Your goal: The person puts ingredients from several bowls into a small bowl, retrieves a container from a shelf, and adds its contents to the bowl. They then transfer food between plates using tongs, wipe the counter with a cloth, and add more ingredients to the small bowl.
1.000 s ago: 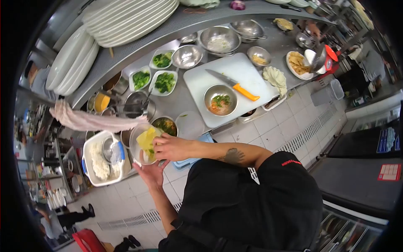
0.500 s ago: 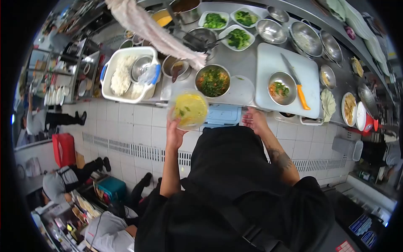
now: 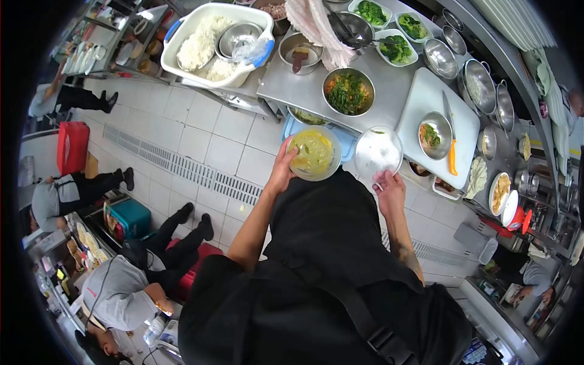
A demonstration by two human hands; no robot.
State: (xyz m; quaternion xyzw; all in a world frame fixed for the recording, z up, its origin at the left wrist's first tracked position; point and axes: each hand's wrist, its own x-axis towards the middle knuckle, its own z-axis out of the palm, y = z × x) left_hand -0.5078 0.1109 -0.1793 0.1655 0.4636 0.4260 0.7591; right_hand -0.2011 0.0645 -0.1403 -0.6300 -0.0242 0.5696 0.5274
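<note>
My left hand (image 3: pixel 281 172) is wrapped around the side of a round clear plastic tub (image 3: pixel 315 153) with yellowish-green food and a few leaf bits in it. Between the fingers of my right hand (image 3: pixel 390 192) is the edge of a round clear lid (image 3: pixel 378 151), held just off the counter's front edge. Tub and lid are close side by side, apart. Beyond them on the steel counter is a metal bowl (image 3: pixel 348 91) of chopped greens with orange pieces. A smaller metal bowl (image 3: pixel 435 135) with a little of a similar mix rests on the white cutting board (image 3: pixel 429 91).
A knife (image 3: pixel 452 157) with an orange handle lies on the board. To the left stands a white tub (image 3: pixel 176 56) of rice; a pan (image 3: pixel 300 52) sits beside it. Broccoli dishes (image 3: pixel 395 48) and metal bowls line the back. Co-workers (image 3: pixel 118 292) are behind on the left.
My right hand, earlier open near the counter edge, now grips the lid, which lay on the counter. The tub has come closer to the lid. The whole view has turned.
</note>
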